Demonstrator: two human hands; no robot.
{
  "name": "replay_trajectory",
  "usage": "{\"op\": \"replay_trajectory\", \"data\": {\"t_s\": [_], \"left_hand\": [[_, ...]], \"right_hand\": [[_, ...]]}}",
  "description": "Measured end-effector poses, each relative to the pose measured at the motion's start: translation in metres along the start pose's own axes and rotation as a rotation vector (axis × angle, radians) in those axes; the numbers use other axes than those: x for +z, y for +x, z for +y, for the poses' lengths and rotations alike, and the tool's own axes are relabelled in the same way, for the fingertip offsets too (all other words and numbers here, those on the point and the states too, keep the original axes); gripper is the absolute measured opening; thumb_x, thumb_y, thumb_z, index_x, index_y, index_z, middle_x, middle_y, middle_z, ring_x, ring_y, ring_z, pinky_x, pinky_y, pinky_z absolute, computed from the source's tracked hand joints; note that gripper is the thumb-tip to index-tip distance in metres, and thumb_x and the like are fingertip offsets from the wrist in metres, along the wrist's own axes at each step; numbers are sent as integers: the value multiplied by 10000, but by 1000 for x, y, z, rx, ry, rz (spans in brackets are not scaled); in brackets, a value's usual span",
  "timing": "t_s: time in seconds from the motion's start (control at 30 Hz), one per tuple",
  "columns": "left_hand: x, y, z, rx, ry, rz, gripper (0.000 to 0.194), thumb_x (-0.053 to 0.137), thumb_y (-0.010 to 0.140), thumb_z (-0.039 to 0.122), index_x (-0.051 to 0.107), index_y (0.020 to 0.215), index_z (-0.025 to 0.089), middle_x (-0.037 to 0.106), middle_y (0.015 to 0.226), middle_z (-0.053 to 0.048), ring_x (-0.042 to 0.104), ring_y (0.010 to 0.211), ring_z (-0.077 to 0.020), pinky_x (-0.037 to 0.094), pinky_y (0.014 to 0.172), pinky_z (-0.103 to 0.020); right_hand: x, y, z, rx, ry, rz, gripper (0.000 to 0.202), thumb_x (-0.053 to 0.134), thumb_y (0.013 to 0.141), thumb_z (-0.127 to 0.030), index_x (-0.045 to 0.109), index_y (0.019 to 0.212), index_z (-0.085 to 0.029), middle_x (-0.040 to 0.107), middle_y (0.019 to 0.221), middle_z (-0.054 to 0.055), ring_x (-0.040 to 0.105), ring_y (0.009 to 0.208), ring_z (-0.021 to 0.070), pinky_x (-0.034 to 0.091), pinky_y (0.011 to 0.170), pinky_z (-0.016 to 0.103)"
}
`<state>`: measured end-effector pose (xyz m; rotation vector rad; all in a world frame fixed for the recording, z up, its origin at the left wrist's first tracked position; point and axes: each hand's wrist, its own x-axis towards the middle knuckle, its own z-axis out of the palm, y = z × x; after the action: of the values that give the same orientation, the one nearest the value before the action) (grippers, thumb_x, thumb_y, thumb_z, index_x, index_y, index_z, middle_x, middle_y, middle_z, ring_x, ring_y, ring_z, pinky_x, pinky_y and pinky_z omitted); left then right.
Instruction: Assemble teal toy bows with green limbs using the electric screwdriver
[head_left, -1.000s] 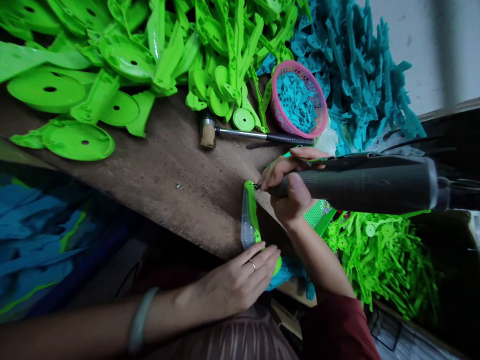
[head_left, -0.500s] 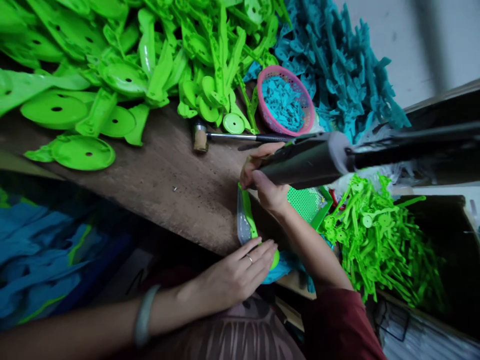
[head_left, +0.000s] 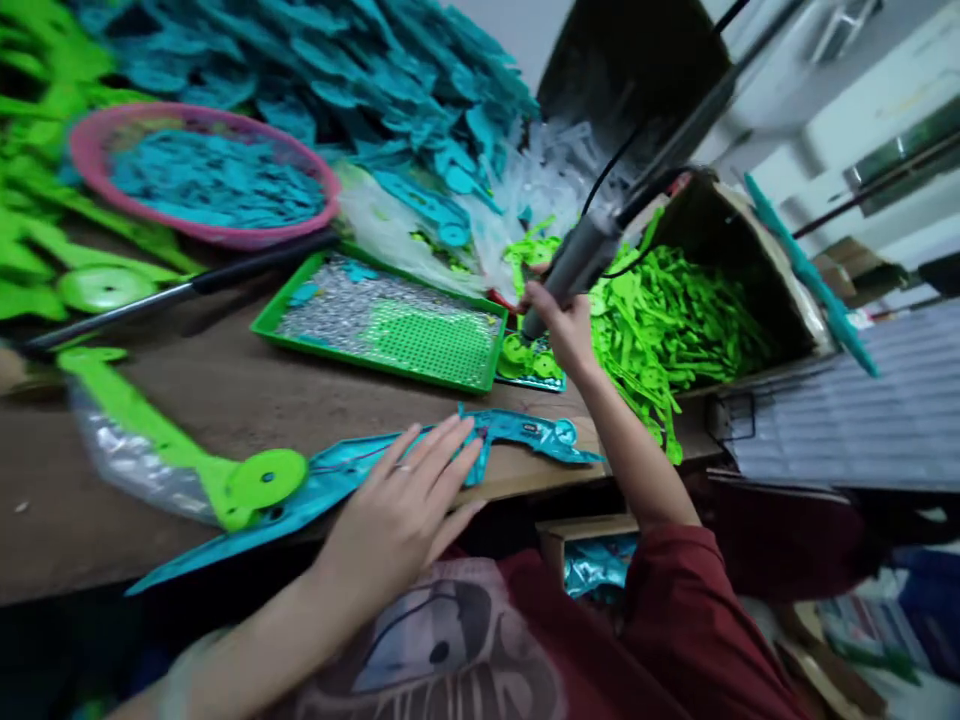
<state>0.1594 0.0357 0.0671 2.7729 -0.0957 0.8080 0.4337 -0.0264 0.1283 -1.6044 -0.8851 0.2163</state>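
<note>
My left hand [head_left: 409,490] lies with its fingers stretched out on a long blue plastic part [head_left: 337,470] at the table's front edge. A green part with a round disc [head_left: 266,478] rests against the blue part's left portion, with a clear piece [head_left: 142,465] along its side. My right hand [head_left: 559,325] is wrapped round a grey cylindrical tool [head_left: 577,265], slightly blurred. The tool's lower end is over small round green parts [head_left: 529,358] in a dark tray, just right of the green tray; whether it touches them I cannot tell.
A green tray [head_left: 277,330] holds many small metal pieces. Behind it stand a pink basket [head_left: 330,190] of blue pieces and a heap of blue parts [head_left: 360,70]. A hammer [head_left: 135,315] lies left. Green parts [head_left: 667,320] spill from a box at right.
The view has swung right. My right hand has moved the tool away from the green part to the small round parts. My left hand now rests on the blue part, its fingers spread a little.
</note>
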Motion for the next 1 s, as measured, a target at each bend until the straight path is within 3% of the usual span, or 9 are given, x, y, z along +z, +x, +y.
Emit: {"op": "replay_trajectory", "data": {"t_s": [0.13, 0.2, 0.3, 0.43, 0.5, 0.63, 0.73, 0.87, 1.0], "left_hand": [[49, 27, 20, -109, 42, -49, 593, 438, 1004, 395, 408, 1428, -18, 522, 1415, -315, 532, 1299, -441, 446, 1038, -592], [57, 18, 13, -126, 20, -49, 629, 448, 994, 427, 384, 1431, -22, 563, 1349, -313, 561, 1253, -439, 480, 1005, -582], [51, -2, 2, -120, -27, -62, 597, 496, 977, 420, 394, 1414, 27, 577, 1311, -287, 583, 1220, -412, 519, 980, -550], [41, -11, -2, -123, -64, -107, 596, 525, 965, 423, 374, 1422, 71, 552, 1334, -278, 577, 1233, -416, 524, 985, -576], [38, -12, -2, -119, -69, -119, 605, 510, 969, 434, 351, 1448, 99, 545, 1350, -271, 574, 1243, -417, 521, 992, -591], [34, -16, -9, -97, -50, -109, 635, 477, 967, 475, 337, 1467, 110, 551, 1338, -279, 599, 1201, -438, 533, 960, -624], [36, -21, -17, -88, -33, -91, 628, 465, 963, 494, 357, 1454, 117, 566, 1316, -276, 618, 1173, -445, 538, 946, -635], [37, -22, -25, -67, -26, -83, 607, 438, 965, 531, 393, 1433, 147, 590, 1296, -255, 612, 1181, -470, 513, 960, -684], [8, -5, -9, -113, -70, 25, 631, 523, 947, 495, 335, 1504, 267, 474, 1478, -189, 532, 1296, -442, 445, 1058, -702]], "right_hand": [[-71, -64, 6, 17, -470, -38, 427, 673, 855, -471, 579, 1159, -186, 643, 1052, 86, 621, 985, 218, 512, 851, 368], [-106, -108, 9, 36, -749, -200, 370, 665, 875, -391, 596, 1168, -177, 627, 1112, 123, 566, 1096, 275, 456, 986, 464], [-133, -158, 25, 122, -868, -407, 517, 710, 852, -353, 545, 1304, -165, 585, 1246, 155, 501, 1216, 320, 400, 1066, 519], [-135, -172, 44, 182, -819, -357, 143, 553, 921, -177, 662, 1015, -169, 633, 1034, 123, 555, 1106, 288, 428, 1005, 480], [-144, -166, 38, 189, -784, -284, 154, 498, 935, -157, 648, 899, -164, 642, 939, 108, 591, 1003, 259, 461, 932, 425], [-200, -166, -11, 260, -613, -161, 130, 562, 944, -281, 623, 975, -170, 646, 788, 30, 609, 683, 152, 476, 644, 266], [-233, -185, -57, 291, -133, -133, 180, 718, 862, -361, 639, 884, -201, 570, 595, -50, 479, 425, 87, 379, 460, 216], [-210, -204, -83, -136, 549, 13, 56, 689, 904, -348, 695, 917, -294, 410, 440, -125, 359, 293, 56, 451, 490, 230], [-145, -194, -70, -220, 461, 188, 47, 723, 887, -260, 758, 902, -288, 596, 695, -16, 633, 647, 112, 547, 719, 294]]}}
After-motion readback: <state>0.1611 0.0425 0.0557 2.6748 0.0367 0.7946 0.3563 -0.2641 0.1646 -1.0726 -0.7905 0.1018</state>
